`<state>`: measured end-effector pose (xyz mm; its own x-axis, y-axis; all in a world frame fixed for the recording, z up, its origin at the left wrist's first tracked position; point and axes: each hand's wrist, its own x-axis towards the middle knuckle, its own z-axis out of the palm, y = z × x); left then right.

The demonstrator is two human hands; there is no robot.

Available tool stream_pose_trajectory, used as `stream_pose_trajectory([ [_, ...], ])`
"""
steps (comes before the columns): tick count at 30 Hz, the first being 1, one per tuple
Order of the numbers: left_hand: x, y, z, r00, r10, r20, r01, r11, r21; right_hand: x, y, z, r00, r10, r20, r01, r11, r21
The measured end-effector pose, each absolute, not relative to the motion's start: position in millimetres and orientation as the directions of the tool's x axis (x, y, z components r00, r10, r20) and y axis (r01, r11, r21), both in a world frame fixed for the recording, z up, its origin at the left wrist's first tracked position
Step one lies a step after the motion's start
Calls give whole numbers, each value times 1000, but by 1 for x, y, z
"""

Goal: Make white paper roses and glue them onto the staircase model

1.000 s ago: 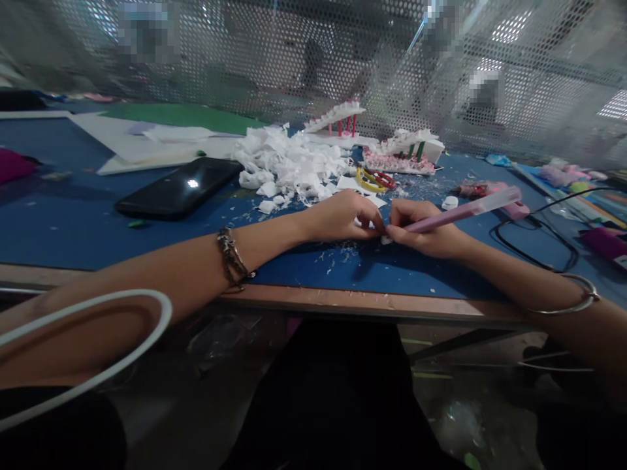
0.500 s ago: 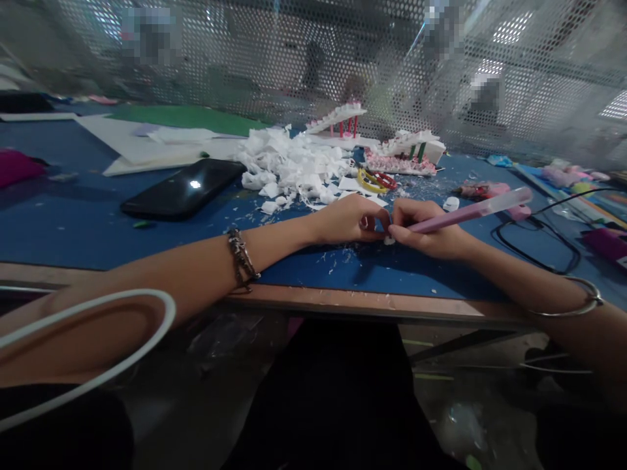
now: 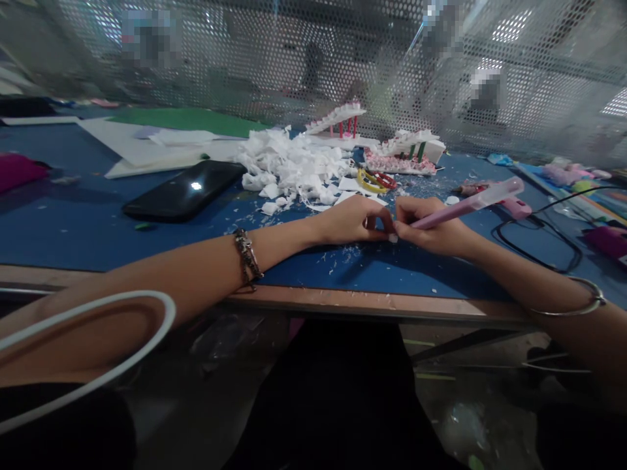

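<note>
My left hand (image 3: 350, 220) rests low over the blue tabletop, its thumb and finger pinched on a small white piece (image 3: 393, 238). My right hand (image 3: 434, 228) grips a pink pen-shaped tool (image 3: 465, 207) with a see-through rear end. That tool slants up to the right; its tip is hidden among the fingers. Both hands' fingertips meet at the white piece. Just beyond them lie a yellow band (image 3: 371, 181), a red band (image 3: 386, 181) and a heap of white scraps (image 3: 294, 163).
A black phone (image 3: 186, 190) lies left of the scraps. Behind stand two small white stair models (image 3: 337, 121), before a perforated metal screen (image 3: 274, 72). A black cable (image 3: 539, 228) loops at the right. White tubing (image 3: 122, 297) crosses my left forearm. The wooden table edge (image 3: 343, 299) runs nearest me.
Both hands have shifted very slightly right, with the small white piece between them. The pink tool's rear end has moved slightly left and up.
</note>
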<state>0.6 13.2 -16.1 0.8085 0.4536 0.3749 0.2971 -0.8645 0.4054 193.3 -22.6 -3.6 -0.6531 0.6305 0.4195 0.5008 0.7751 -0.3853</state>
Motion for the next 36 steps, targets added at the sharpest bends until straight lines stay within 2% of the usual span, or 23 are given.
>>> stream_pose_trajectory([
  [13,0,13,-16,800,465,379,289,-852,436,195,-24,-2,-681,622,386,531,783,-324],
  [18,1,15,-18,800,450,397,273,-862,427,194,-24,0,-674,623,397,509,782,-361],
  [36,4,13,-17,818,429,382,275,-876,396,193,-22,-2,-672,646,363,545,763,-347],
])
